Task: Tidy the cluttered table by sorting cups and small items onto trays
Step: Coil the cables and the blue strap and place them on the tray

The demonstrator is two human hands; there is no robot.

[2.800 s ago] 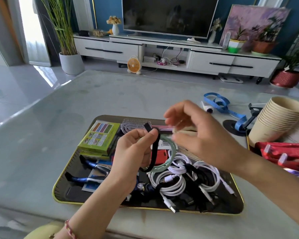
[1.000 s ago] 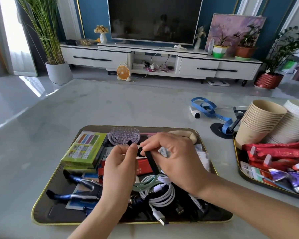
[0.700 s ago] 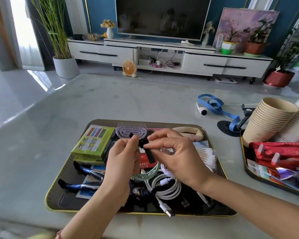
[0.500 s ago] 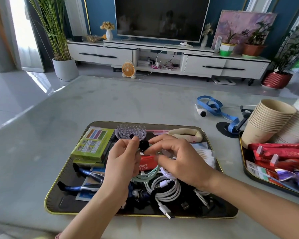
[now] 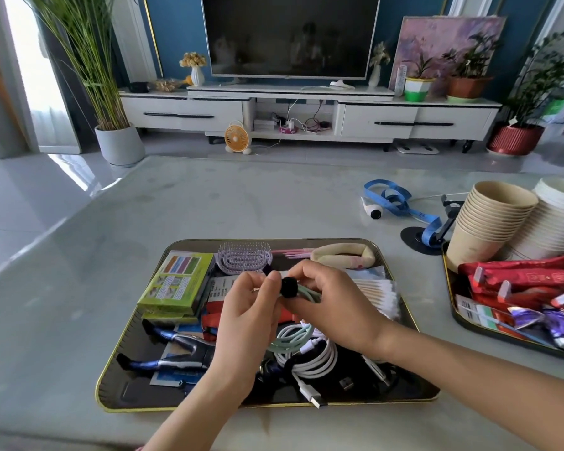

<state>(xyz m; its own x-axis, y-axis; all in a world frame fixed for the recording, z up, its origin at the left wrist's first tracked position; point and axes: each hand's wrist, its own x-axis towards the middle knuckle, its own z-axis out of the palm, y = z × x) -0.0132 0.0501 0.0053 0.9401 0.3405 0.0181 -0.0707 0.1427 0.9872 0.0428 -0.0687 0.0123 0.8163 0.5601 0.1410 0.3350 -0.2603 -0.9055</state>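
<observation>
Cinching the black strap [image 5: 288, 287], which hung loose a moment ago, you now pinch it with both hands' grip around the mint cable [image 5: 302, 292] above the tray [image 5: 137, 403], ready to drop in.

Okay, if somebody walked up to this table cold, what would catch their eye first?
Probably the left hand and right hand together above the near tray, pinching a black strap around a coiled mint-green cable. Next, the tan cup stack at the right.
</observation>
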